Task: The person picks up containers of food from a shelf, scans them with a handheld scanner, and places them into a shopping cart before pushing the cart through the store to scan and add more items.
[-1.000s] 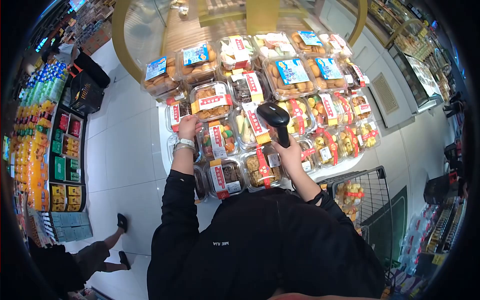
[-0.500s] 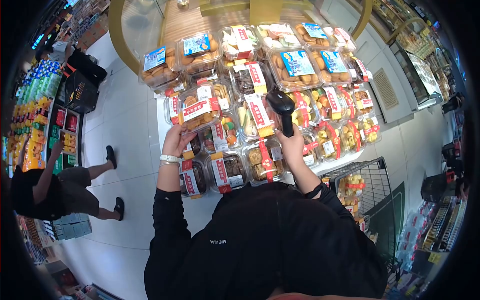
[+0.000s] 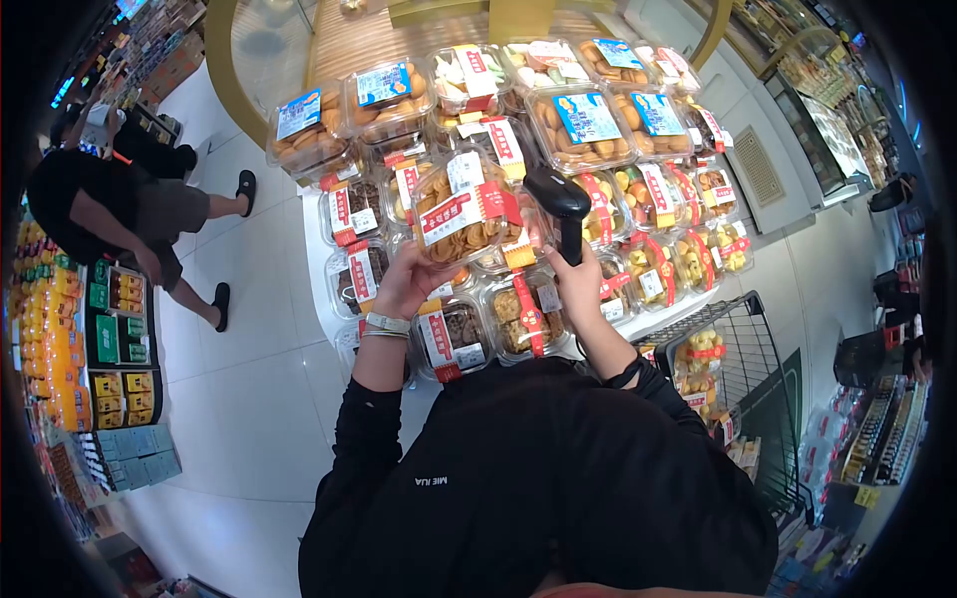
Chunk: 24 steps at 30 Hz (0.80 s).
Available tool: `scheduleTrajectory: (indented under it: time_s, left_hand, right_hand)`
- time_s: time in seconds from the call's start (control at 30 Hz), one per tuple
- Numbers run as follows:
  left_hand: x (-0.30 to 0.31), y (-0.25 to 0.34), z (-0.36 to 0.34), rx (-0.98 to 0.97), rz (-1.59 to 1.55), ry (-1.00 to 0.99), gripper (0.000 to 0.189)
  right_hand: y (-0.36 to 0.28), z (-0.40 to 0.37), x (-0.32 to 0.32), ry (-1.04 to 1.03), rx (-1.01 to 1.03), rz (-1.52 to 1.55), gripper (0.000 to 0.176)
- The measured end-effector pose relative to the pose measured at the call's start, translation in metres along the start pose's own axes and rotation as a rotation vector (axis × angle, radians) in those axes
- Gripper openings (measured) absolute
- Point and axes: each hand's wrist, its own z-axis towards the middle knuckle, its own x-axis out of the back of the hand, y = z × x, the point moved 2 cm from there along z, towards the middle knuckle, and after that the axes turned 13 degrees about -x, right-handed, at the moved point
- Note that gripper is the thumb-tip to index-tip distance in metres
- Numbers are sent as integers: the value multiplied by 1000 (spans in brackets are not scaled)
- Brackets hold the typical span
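My left hand grips the near edge of a clear plastic box of biscuits, which bears a red and white label and is lifted above the other boxes. In my right hand is a black handheld barcode scanner, held by its handle with its head pointing away from me, just right of the box. Under and around both hands lie rows of similar packs, among them a box of brown squares and a box of dark pieces.
Boxes with blue labels are stacked at the back of the display. A black wire trolley stands close at my right. To the left, a person in dark clothes walks on the tiled floor beside drink shelves.
My left hand has carried the biscuit box to the right, closer to the scanner. The scanner has hardly moved. The person at left has moved farther up the aisle.
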Motion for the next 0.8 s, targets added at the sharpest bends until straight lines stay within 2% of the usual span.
scheduleTrajectory:
  time_s: [0.03, 0.1, 0.13, 0.2, 0.23, 0.27, 0.33, 0.37, 0.43, 0.47, 0.53, 0.7, 0.73, 0.77, 0.8]
  left_hand:
    - [-1, -3, 2, 2, 0, -3, 49]
    - [-1, -12, 8, 15, 95, 22, 31]
    - [-2, -16, 8, 8, 166, 59, 31]
    - [-2, -18, 13, 34, 240, 70, 38]
    - [-2, -18, 15, 59, 315, 84, 46]
    - [-3, -16, 17, 59, 317, 82, 46]
    - [-7, -12, 21, 65, 699, -24, 44]
    - [-9, -13, 22, 65, 701, -27, 44]
    - [-14, -15, 23, -86, 493, 192, 50]
    - [-19, -16, 23, -85, 495, 189, 50]
    - [-35, -19, 23, -19, 238, 9, 60]
    - [-21, -30, 9, -3, 153, -18, 57]
    - [-29, -26, 1, -2, 204, 82, 57]
    - [-35, -27, -6, -3, 254, 182, 56]
    - [-28, -30, -6, -24, 183, 94, 46]
  right_hand:
    - [-8, -5, 1, 3, 0, 1, 25]
    - [-23, -14, 2, -91, -163, 166, 23]
    - [-27, -16, 2, -88, -162, 167, 23]
    - [-35, -15, 1, -106, -131, 316, 24]
    - [-35, -10, 2, -104, -130, 319, 24]
    - [-36, -2, 3, -150, -86, 310, 23]
    - [-45, 4, 4, -258, -59, 302, 22]
    - [-47, 8, 5, -256, -58, 305, 22]
    - [-49, 15, 3, -351, -96, 293, 23]
    - [-48, 20, 3, -400, -97, 252, 24]
    - [-48, 18, -2, -427, -115, 249, 24]
    - [-35, 9, -4, -486, -212, 291, 28]
    - [-36, 5, -4, -501, -179, 321, 30]
    - [-38, 0, 2, -518, -233, 266, 31]
    - [-41, -10, 6, -514, -216, 315, 31]
